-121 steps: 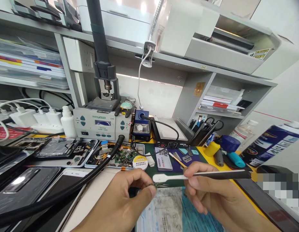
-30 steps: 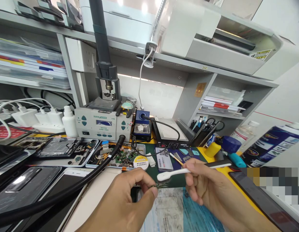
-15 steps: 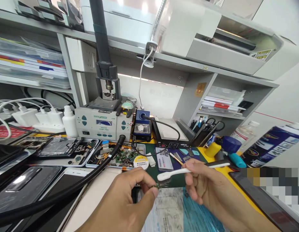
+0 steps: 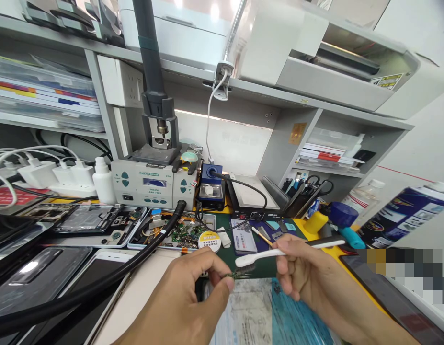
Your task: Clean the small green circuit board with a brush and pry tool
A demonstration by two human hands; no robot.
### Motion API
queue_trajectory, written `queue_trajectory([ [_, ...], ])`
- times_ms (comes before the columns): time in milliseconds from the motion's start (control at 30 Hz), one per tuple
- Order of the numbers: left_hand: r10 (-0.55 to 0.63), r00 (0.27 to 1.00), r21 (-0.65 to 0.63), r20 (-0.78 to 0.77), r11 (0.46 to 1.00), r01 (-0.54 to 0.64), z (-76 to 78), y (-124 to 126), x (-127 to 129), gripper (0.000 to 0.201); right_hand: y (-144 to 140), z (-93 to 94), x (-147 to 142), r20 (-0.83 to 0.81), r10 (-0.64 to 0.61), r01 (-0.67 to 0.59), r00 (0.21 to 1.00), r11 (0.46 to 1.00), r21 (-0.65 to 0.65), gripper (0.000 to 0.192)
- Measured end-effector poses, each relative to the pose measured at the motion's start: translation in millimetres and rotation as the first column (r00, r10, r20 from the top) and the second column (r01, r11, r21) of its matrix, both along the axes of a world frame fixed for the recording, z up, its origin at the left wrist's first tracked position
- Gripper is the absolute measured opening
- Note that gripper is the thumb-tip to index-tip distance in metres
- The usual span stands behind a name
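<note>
Between thumb and forefinger, my left hand (image 4: pixel 196 292) pinches a small green circuit board (image 4: pixel 232 275), most of it covered by the fingertips. My right hand (image 4: pixel 301 273) grips a white toothbrush (image 4: pixel 259 257) with a dark handle end. The brush head points left with its bristles facing down, right at the board's exposed edge; blur hides whether they touch it. Below both hands lies a worn work surface (image 4: pixel 243 311), partly grey and partly blue. Behind the brush a cotton swab (image 4: pixel 262 235) rests near a small printed card box (image 4: pixel 244 238).
On the left, a tray of small boards and parts (image 4: pixel 182 232) sits behind phones (image 4: pixel 110 261), crossed by a black hose (image 4: pixel 135 268). A grey hot-air station (image 4: pixel 155 184) stands at the back. Spray can (image 4: pixel 404 215) and yellow bottle (image 4: pixel 317 223) are at right.
The toothbrush and my right hand have shifted slightly to the right. My left hand keeps the board in nearly the same place.
</note>
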State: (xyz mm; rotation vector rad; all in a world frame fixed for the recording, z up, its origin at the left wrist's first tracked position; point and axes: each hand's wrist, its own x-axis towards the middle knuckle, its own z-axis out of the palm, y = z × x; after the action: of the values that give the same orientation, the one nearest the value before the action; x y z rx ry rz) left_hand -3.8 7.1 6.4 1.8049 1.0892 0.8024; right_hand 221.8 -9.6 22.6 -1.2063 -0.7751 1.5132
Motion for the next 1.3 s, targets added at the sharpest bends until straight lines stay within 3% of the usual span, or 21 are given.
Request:
queue_trajectory([
  [800,0.030,1.000,-0.013,0.006,0.999,-0.030,1.9,-2.8,2.3,0.027,-1.4,-5.7,0.2,-0.003,0.069,-0.069,0.998,0.998,0.005,0.026],
  [1300,0.049,0.996,-0.018,0.079,0.999,-0.048,-7.5,-0.5,0.4,0.026,-1.8,-4.5,-2.6,-0.046,0.042,-0.042,0.998,0.999,-0.015,0.023],
])
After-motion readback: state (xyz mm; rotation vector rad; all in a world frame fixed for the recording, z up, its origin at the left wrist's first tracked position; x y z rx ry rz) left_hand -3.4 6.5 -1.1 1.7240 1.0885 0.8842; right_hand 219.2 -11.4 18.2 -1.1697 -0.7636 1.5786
